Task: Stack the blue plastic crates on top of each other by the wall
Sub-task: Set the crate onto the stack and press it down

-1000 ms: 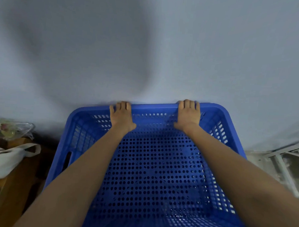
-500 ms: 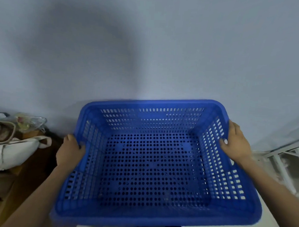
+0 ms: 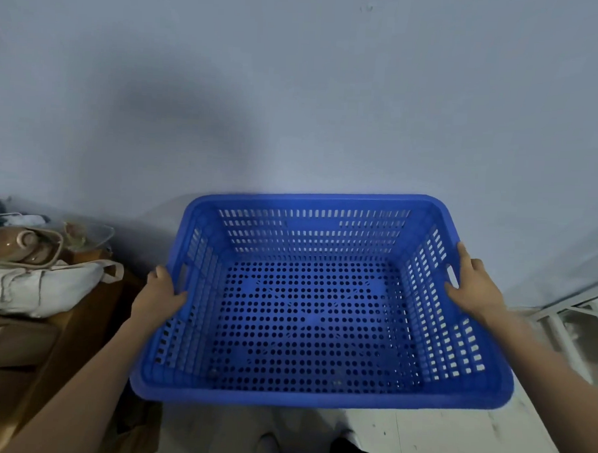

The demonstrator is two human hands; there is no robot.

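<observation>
A blue plastic crate (image 3: 317, 396) with perforated floor and slotted walls fills the middle of the view, its far rim close to the grey wall (image 3: 296, 89). It stands well above the floor; what lies under it is hidden. My left hand (image 3: 161, 294) grips its left side by the handle slot. My right hand (image 3: 473, 283) grips the right side at the opposite handle slot. The crate is empty inside.
A wooden table (image 3: 67, 322) stands at the left with a white cloth bag (image 3: 34, 283), a brown teapot-like pot (image 3: 9, 244) and a glass dish (image 3: 88, 232). A white metal frame (image 3: 567, 317) lies at the right. Pale floor (image 3: 418, 440) shows below.
My hands left the crate's far rim and took hold of its left and right sides. The view has drawn back from the crate, showing the floor and my feet.
</observation>
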